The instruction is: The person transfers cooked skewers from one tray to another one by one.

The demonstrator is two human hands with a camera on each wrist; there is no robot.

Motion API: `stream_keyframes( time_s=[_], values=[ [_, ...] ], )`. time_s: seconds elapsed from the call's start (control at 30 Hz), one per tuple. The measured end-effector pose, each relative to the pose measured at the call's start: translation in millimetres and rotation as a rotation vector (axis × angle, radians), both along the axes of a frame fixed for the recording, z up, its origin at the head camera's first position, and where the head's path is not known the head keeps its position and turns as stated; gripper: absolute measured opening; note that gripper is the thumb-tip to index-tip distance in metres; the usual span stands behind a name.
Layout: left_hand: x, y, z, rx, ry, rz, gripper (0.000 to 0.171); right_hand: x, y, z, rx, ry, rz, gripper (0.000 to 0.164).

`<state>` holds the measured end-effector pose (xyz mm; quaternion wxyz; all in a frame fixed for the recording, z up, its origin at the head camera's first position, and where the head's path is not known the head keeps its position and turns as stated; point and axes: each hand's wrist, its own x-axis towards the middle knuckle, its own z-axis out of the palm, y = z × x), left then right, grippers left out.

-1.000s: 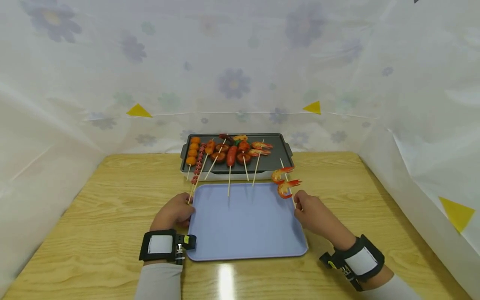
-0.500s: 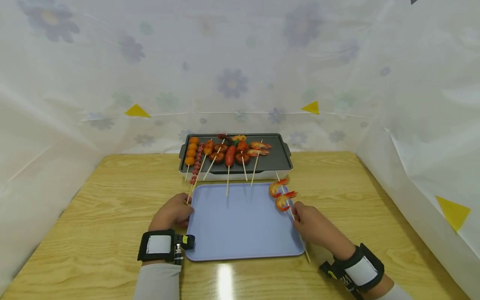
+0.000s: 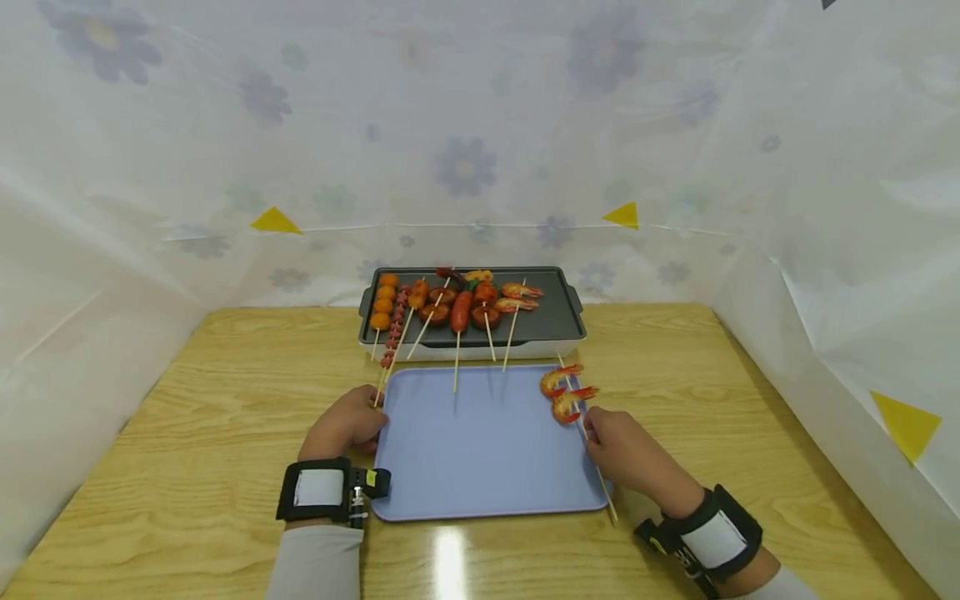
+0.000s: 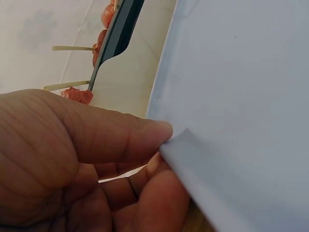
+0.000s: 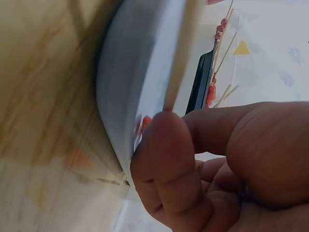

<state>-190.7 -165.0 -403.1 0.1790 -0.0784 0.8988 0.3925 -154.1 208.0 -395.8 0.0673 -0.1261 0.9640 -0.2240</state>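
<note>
In the head view my left hand (image 3: 347,425) is at the left edge of a pale blue tray (image 3: 480,475). Its thumb lies on the tray's rim with fingers curled below, pinching the tray (image 4: 241,121), as the left wrist view shows. My right hand (image 3: 628,450) pinches the stick of a shrimp skewer (image 3: 566,406) between thumb and fingers. Two orange-red shrimp sit along the tray's right side, their stick slanting past its front right corner. In the right wrist view the stick (image 5: 182,58) comes out above the fingertips (image 5: 169,130); the shrimp are mostly hidden.
Behind the tray stands a dark grill pan (image 3: 558,312) holding several skewers: orange balls (image 3: 385,302), small red pieces (image 3: 395,329), a sausage (image 3: 461,312) and another shrimp skewer (image 3: 517,298). Some sticks overhang the pan's front. Patterned sheeting (image 3: 465,108) encloses the wooden table (image 3: 195,433).
My right hand has drawn the shrimp skewer down toward me, onto or just above the tray's right edge, then shifted little. My left hand stays at the tray's left edge.
</note>
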Motion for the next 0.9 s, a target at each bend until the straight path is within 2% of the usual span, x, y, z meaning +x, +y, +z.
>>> stream_keyframes(
  time_s=[0.2,0.5,0.6,0.77,0.9],
  values=[
    [0.1,-0.7,-0.7,-0.007,-0.009,-0.001,0.036,-1.9,-1.5,-5.1,0.062,0.03,0.0,0.006],
    [0.4,-1.9,-1.1,0.001,0.005,-0.002,0.034,0.2,-5.0,-1.8,0.082,0.035,-0.017,0.018],
    [0.1,-2.2,-1.0,0.008,0.006,-0.001,0.034,2.1,-4.7,-1.6,0.152,0.118,-0.004,0.032],
    [0.8,-1.5,0.7,0.009,-0.003,0.007,0.033,2.2,-4.6,-4.7,0.237,0.341,0.029,0.055],
    [1.0,-1.3,1.3,0.004,-0.008,0.004,0.036,1.1,-4.8,-8.3,0.292,0.373,0.034,0.077]
  ],
)
